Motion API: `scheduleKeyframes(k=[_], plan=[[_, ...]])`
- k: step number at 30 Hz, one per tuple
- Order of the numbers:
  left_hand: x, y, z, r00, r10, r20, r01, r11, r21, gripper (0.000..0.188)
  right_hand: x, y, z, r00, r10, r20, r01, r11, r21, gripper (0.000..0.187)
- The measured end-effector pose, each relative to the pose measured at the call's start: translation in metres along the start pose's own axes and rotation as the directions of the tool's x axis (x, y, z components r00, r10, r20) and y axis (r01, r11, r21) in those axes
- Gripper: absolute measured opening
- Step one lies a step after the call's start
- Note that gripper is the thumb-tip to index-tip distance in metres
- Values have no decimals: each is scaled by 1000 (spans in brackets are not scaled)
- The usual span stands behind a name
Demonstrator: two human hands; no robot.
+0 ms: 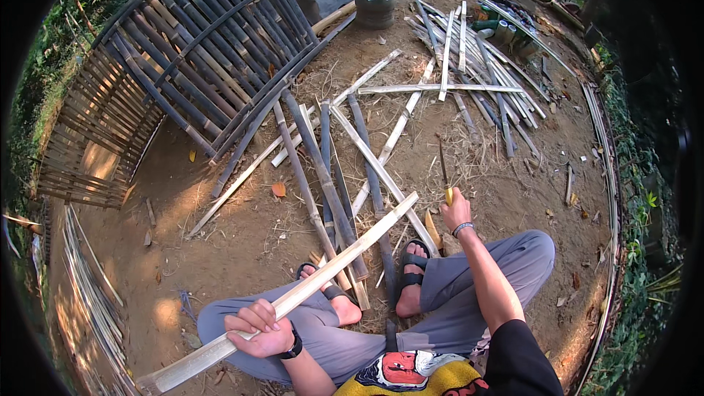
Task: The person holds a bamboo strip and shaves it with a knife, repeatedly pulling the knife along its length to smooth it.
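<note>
My left hand is wrapped round a long pale split-bamboo strip, which slants from the lower left up across my knee toward the middle. My right hand grips the yellow handle of a knife, its dark narrow blade pointing up and away from me. The blade stands apart from the strip, over the dirt to its right. Between and beyond my sandalled feet lie several dark bamboo pieces and a pale slat, crossing one another on the ground.
A dark bamboo slatted panel leans at the far left, beside a lighter bamboo lattice. A heap of split slats lies far right. A round clear plastic container stands at the back. Thin strips lie at left.
</note>
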State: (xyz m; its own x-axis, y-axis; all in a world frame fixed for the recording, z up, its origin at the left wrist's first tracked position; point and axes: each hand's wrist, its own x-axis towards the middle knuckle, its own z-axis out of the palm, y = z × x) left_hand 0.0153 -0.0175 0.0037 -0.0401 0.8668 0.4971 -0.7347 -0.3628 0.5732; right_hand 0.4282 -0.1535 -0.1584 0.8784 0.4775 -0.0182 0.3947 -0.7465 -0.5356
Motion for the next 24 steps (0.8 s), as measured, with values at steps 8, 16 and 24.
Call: scheduleKeyframes(k=[8, 16, 24], plan=[[0, 0, -1, 1000, -11, -24, 11, 1000, -6, 39, -77, -75, 33, 924, -236, 301, 52, 857, 512, 29], [2, 0, 2, 999, 1, -40, -1, 1000, 2, 39, -69, -84, 57, 913, -215, 346, 12, 863, 506, 36], [1, 1, 0, 999, 8, -43, -7, 1000, 11, 40, -74, -92, 54, 892, -364, 267, 254, 894, 370, 41]])
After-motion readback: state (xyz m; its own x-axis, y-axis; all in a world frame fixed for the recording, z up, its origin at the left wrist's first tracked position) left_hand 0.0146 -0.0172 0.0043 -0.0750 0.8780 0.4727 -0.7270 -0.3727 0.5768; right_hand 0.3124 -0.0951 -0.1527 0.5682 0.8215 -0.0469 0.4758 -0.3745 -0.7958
